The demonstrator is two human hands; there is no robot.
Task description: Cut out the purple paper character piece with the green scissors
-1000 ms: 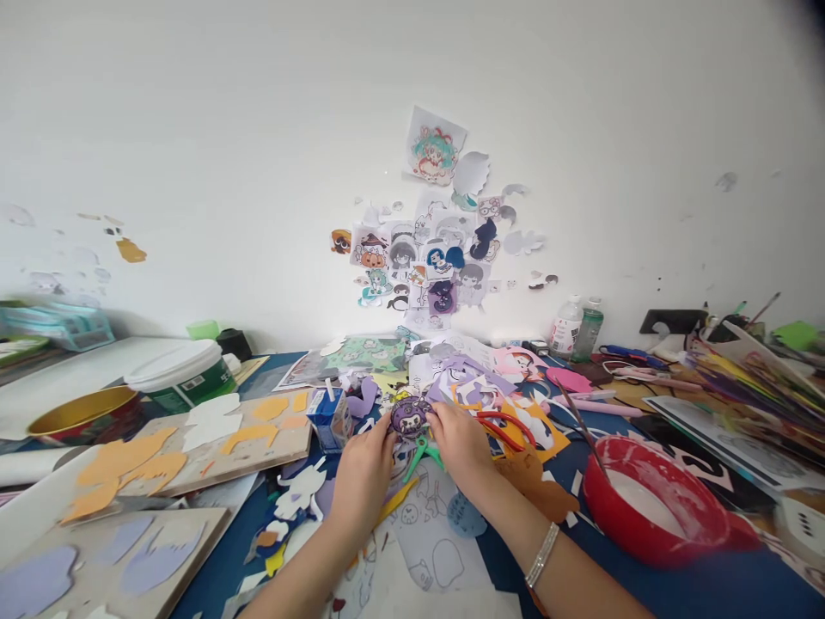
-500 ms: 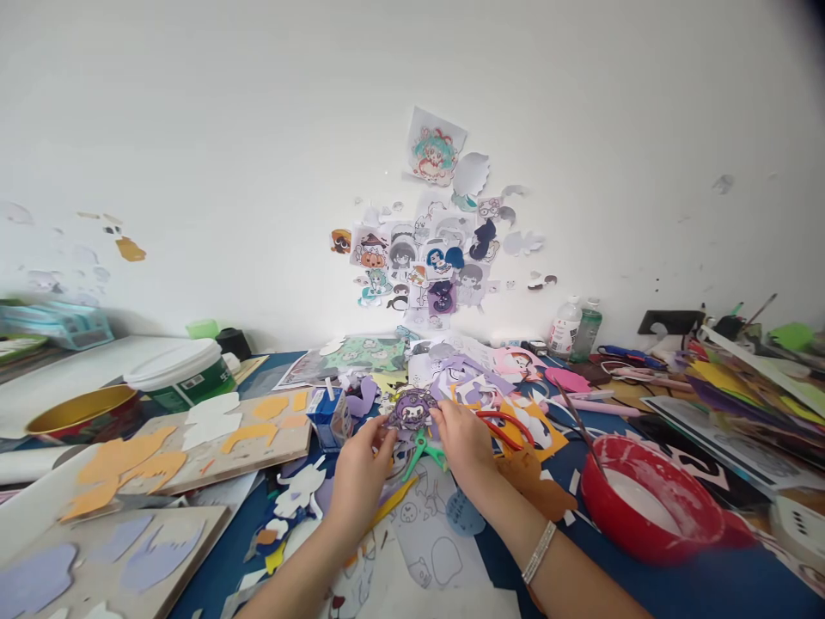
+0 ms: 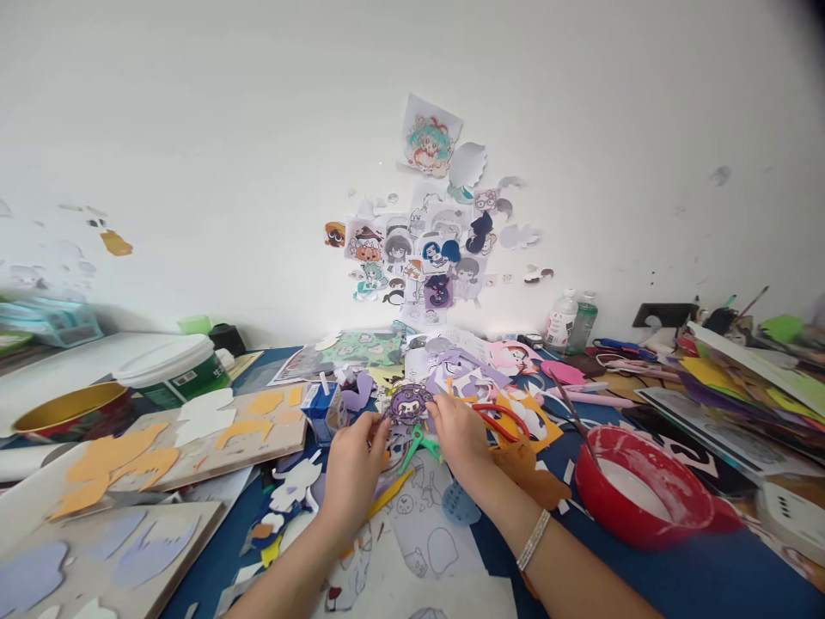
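A purple paper cutout of a cartoon character [image 3: 407, 402] is held up in front of me by its two sides. My left hand [image 3: 357, 456] pinches its left edge between thumb and fingers. At the opposite edge, the fingers of my right hand [image 3: 456, 437] are closed on it. Just below the cutout lie green-handled scissors [image 3: 418, 445], touched by neither hand as far as I can see. Under both wrists is a sheet with line drawings [image 3: 430, 524], and a blue paper piece [image 3: 461, 503] rests beside my right forearm.
Boards with orange and lilac cutouts [image 3: 212, 464] lie at left, near a green-and-white tub [image 3: 180, 370]. A blue carton [image 3: 324, 413] stands close to my left hand. On the right sits a red bowl of white paste [image 3: 644, 490] with a brush. Paper scraps cover the middle.
The camera view has shifted slightly, so the surroundings sit a little further left and higher. Both hands keep hold of the cutout, which looks slightly turned.
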